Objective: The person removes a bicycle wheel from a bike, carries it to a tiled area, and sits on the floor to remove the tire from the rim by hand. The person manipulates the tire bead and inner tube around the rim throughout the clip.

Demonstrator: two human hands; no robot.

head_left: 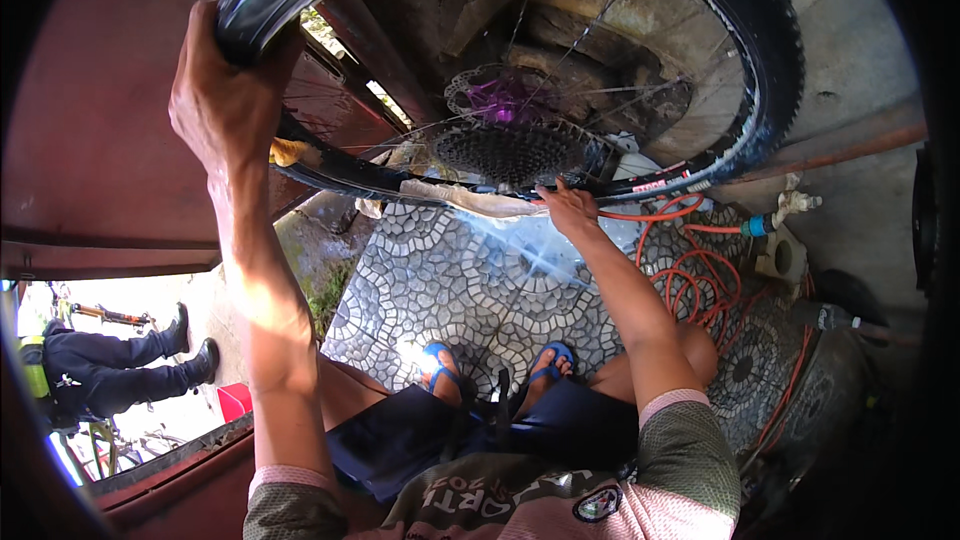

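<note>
A bicycle wheel [690, 175] with a black knobbly tyre is raised in front of me, tilted. It carries a purple hub [503, 100], a disc rotor and a dark cassette [510, 152]. My left hand [225, 90] is closed round the tyre at the upper left. Low on the wheel, by the rim, my right hand [570, 208] is closed; an orange hose [640, 216] runs into it, its end hidden. Just left of those fingers lies a long pale, wet-looking strip [470, 202], its kind unclear. Something small and yellow [287, 151] shows beside my left wrist.
Orange hose coils [700, 285] lie at right beneath a tap with a blue fitting [757, 226]. The patterned tile floor [430, 270] looks wet. A red metal gate [110, 110] stands at left; beyond it are a person's dark-trousered legs [130, 365] and bicycles.
</note>
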